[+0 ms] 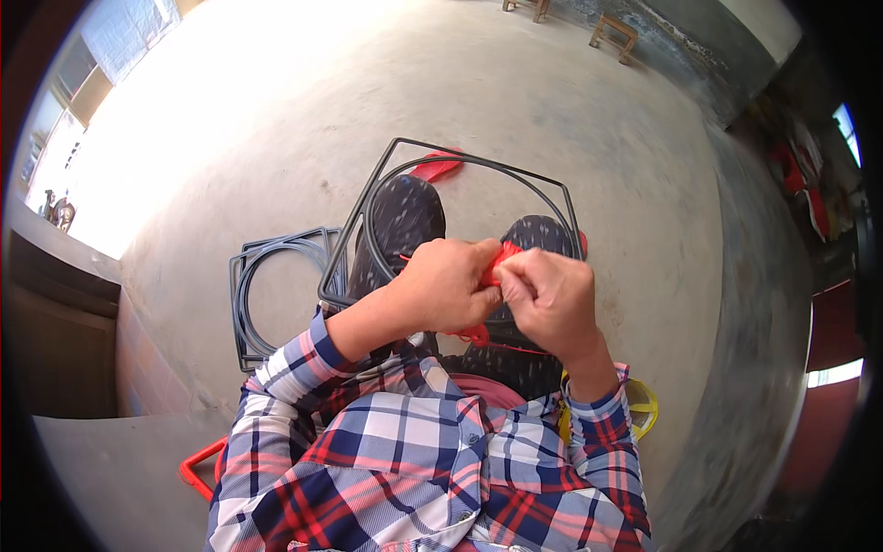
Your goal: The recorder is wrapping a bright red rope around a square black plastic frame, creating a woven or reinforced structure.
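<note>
My left hand (449, 285) and my right hand (552, 296) meet over my knees, both closed on a thin red plastic strip (501, 258) that shows between the fingers and below them. A black metal wire frame (386, 175), a square outline with a ring inside it, rests across my lap and reaches out past my knees. Part of the red strip is hidden by my fingers.
A stack of similar black wire frames (267, 276) lies on the concrete floor to my left. A red object (437, 167) lies beyond my knees, a red frame (198, 467) by my left side, a yellow item (642, 405) by my right elbow. Wooden stools (614, 35) stand far off.
</note>
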{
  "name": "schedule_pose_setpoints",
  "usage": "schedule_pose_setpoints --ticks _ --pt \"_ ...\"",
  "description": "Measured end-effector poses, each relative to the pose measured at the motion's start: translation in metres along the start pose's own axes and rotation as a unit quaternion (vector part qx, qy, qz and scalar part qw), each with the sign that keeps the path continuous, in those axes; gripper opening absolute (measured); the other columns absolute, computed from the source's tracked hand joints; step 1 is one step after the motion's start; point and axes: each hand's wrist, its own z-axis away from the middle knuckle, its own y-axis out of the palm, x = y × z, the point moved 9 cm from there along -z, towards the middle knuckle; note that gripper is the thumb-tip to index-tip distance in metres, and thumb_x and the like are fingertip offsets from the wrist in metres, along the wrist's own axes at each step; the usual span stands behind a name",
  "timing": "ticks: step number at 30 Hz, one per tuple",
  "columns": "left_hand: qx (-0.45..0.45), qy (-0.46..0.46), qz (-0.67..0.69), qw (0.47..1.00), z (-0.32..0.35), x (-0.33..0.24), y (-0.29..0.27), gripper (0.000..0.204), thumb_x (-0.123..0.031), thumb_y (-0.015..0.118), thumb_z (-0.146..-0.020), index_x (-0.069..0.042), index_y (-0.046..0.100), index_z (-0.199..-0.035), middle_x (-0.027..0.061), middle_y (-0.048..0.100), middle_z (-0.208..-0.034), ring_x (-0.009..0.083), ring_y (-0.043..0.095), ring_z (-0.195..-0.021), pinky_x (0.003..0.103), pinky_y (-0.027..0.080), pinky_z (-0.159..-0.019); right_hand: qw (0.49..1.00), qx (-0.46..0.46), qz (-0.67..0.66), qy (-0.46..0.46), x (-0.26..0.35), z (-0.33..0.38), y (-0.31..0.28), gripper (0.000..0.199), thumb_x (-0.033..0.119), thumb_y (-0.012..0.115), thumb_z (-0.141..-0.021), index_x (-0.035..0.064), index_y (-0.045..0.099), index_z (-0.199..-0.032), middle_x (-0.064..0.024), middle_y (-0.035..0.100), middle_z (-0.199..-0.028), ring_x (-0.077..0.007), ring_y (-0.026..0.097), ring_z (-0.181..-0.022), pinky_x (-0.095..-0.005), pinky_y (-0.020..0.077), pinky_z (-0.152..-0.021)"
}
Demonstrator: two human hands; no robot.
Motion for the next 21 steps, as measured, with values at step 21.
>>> schedule_pose_setpoints --ticks 21 --pt "-0.032 -0.102 0.647 0.755 0.012 0.021 0.007 0.019 -0.009 0.065 -0.089 -0.001 0.061 -0.106 -0.0016 0.06 -0.086 0.0057 0.055 -0.078 0.022 0.045 -0.07 0.689 -0.02 -0.616 0.38 -0.093 0.058 0.048 0.017 0.017 0.063 -0.095 0.0054 0.055 -0.086 0.0004 0.052 -0.06 -0.0098 0.045 -0.046 -0.0216 0.0355 -0.044"
